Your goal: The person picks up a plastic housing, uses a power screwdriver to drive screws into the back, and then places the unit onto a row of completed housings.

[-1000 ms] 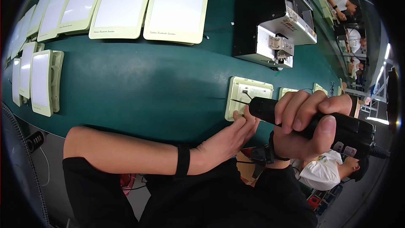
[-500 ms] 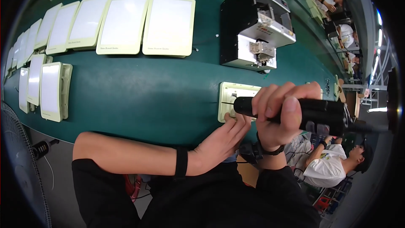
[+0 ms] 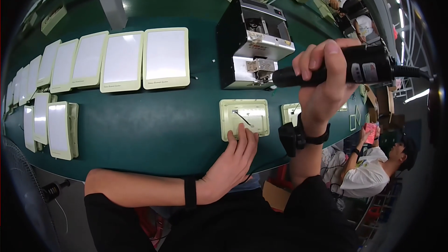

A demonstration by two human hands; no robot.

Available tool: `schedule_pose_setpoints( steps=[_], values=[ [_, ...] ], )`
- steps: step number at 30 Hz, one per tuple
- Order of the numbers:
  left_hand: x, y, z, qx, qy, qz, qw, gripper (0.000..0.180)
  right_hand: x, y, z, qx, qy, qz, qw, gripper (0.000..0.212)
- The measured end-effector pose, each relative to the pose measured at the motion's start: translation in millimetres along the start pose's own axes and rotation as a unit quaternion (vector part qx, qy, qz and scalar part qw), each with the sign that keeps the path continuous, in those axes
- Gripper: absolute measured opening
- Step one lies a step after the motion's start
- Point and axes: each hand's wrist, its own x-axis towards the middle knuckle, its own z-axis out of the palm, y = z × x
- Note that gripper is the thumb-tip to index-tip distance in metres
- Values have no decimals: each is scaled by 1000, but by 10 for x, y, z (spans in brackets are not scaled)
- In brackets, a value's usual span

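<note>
My right hand [image 3: 326, 67] is wrapped round a black electric screwdriver [image 3: 373, 60], held level above the table. The tool's front end reaches the metal outlet of a black and silver screw feeder [image 3: 254, 49]; whether it touches cannot be told. Below the feeder, a pale cream plastic housing [image 3: 228, 119] lies with its inside facing up. It has a short dark cable [image 3: 243, 118] in it. My left hand [image 3: 231, 161] is open, its spread fingertips resting on the housing's near edge.
Several cream-framed white panels [image 3: 165, 56] line the far left, with a shorter row of panels [image 3: 58, 123] nearer. Right of the housing lies another cream housing [image 3: 289, 113]. A co-worker [image 3: 368, 172] sits at the right, holding something pink. A metal post [image 3: 108, 0] rises at the back.
My right hand has lifted the screwdriver off the housing and carried it up to the screw feeder. My left hand stays at the housing, which is now uncovered. The view has shifted.
</note>
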Motion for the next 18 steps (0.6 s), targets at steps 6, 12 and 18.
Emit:
schedule_pose_setpoints(
  steps=[6, 12, 18],
  values=[
    [-6, -44, -2, -3, -12, 19, 1000, 109, -460, -199, -384, 28, 6, 24, 999, 11],
    [21, -44, -26, -8, -17, 27, 999, 110, -788, -195, -580, -43, 68, 29, 996, 13],
    [59, -23, -39, -25, -29, 18, 999, 110, -740, -49, -625, -39, 77, 30, 996, 13]
  ],
)
